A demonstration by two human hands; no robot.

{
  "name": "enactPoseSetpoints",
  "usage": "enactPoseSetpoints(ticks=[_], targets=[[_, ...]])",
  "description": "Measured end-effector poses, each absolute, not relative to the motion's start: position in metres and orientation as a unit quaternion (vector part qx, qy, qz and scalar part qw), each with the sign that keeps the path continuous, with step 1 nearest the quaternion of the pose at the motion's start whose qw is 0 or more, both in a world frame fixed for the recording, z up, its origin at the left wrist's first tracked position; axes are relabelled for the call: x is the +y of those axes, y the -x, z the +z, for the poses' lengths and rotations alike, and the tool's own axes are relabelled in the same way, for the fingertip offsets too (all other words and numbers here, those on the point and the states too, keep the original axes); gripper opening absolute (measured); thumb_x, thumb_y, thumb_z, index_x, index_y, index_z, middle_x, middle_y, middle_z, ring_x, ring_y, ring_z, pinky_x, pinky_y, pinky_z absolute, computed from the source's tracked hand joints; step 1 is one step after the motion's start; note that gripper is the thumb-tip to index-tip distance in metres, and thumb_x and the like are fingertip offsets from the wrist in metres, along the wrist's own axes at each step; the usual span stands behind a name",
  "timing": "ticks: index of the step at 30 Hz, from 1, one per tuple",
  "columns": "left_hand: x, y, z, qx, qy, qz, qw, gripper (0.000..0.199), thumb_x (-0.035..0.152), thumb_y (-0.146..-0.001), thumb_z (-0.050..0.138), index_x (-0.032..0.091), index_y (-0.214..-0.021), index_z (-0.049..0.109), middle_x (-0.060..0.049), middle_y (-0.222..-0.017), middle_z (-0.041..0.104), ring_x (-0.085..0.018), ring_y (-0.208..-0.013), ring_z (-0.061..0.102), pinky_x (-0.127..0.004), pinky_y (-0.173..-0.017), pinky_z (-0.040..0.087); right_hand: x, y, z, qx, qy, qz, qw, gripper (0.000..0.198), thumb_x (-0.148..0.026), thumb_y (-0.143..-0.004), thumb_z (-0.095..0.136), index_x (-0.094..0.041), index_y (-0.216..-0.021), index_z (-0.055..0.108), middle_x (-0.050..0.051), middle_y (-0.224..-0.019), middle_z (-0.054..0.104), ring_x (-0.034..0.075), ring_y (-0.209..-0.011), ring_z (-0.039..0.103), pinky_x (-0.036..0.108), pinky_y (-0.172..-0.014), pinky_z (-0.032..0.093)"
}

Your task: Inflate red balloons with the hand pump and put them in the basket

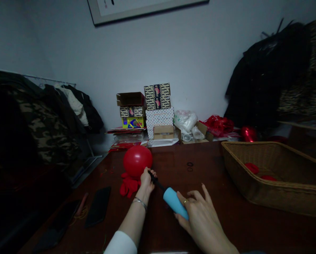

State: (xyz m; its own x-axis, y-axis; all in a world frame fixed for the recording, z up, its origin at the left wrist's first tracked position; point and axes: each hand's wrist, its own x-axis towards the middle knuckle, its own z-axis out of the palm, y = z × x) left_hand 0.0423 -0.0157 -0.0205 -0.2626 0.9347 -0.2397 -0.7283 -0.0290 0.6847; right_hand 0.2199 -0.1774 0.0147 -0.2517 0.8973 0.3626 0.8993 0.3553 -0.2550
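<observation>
A round, inflated red balloon [137, 161] is at the far side of my left hand [147, 180]. Its fingers are closed around the balloon's neck, at the black nozzle end of a hand pump. The light-blue barrel of the balloon pump [175, 203] slants toward me, and my right hand [200, 215] has it between thumb and index finger, with the other fingers stretched out. Right beneath the inflated balloon lie several limp red balloons [128, 185] on the table.
A wicker basket [266, 190] with red pieces inside stands on the right of the brown table [171, 158]. Two small dark rings [190, 164] lie mid-table. Left are a dark phone-like slab [98, 206] and a reddish stick [81, 204]. Boxes [159, 121] are stacked behind.
</observation>
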Motion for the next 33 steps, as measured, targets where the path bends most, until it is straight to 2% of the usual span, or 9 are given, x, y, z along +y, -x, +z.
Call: enactPoseSetpoints(ticks=[11,25,33], targets=[[-0.036,-0.077,-0.04,0.381,-0.156,0.672,0.616,0.023,0.024,-0.086,0.045,0.019,-0.065,0.039,0.004,-0.048,0.041,-0.008,-0.038,0.04,-0.019,-0.04,0.033,-0.159,-0.208,-0.004,-0.777,0.589,-0.018,0.223,0.046,-0.035,-0.078,0.057,-0.021,-0.122,0.056,0.005,-0.083,0.07,0.024,-0.097,0.054,0.049,-0.107,0.005],[-0.035,-0.067,-0.049,0.385,-0.147,0.685,0.601,0.023,0.026,-0.085,0.05,0.019,-0.066,0.039,0.004,-0.049,0.043,-0.009,-0.039,0.043,-0.02,-0.041,0.036,-0.156,-0.205,-0.016,-0.78,0.582,-0.013,0.23,0.047,-0.038,-0.078,0.059,-0.022,-0.122,0.056,0.004,-0.084,0.07,0.023,-0.096,0.054,0.049,-0.107,0.004],[-0.031,-0.065,-0.051,0.385,-0.139,0.689,0.598,0.021,0.018,-0.084,0.045,0.018,-0.064,0.04,0.003,-0.048,0.045,-0.009,-0.039,0.044,-0.021,-0.041,0.037,-0.156,-0.205,-0.018,-0.784,0.575,-0.017,0.234,0.048,-0.038,-0.077,0.06,-0.022,-0.123,0.056,0.004,-0.086,0.07,0.023,-0.097,0.054,0.049,-0.108,0.003]])
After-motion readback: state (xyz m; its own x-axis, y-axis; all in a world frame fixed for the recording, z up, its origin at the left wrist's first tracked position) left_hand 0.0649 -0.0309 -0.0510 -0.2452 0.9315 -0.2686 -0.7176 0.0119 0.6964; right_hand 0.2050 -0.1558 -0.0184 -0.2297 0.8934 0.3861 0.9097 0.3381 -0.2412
